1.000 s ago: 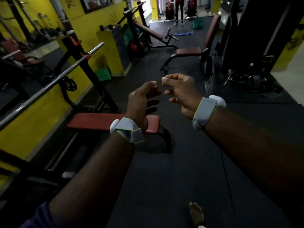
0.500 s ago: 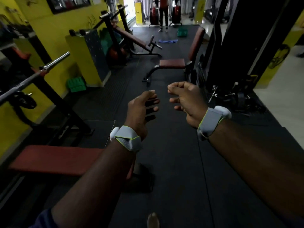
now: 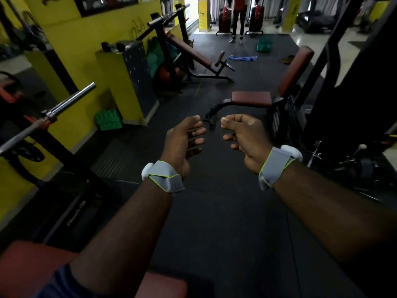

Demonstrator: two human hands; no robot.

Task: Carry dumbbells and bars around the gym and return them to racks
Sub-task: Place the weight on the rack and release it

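Both hands are stretched out in front of me over the black rubber floor (image 3: 214, 211), and neither holds anything. My left hand (image 3: 182, 145) has relaxed fingers pointing right. My right hand (image 3: 247, 136) is curled into a loose fist with the thumb on top. A steel barbell (image 3: 64, 104) lies on a rack at the left, well away from my left hand. Two dark dumbbell ends (image 3: 111, 46) sit on top of a yellow stand by the wall.
A red flat bench (image 3: 25, 267) is at the lower left under my left arm. A red seat bench (image 3: 251, 98) stands ahead, with an incline bench (image 3: 189, 50) beyond it. A dark machine with cable handles (image 3: 343, 162) fills the right. A person (image 3: 238, 18) stands far back.
I have walked forward along the mat. The flat bench and barbell rack slid back to my lower left and the seat bench came closer. Both hands kept their pose.
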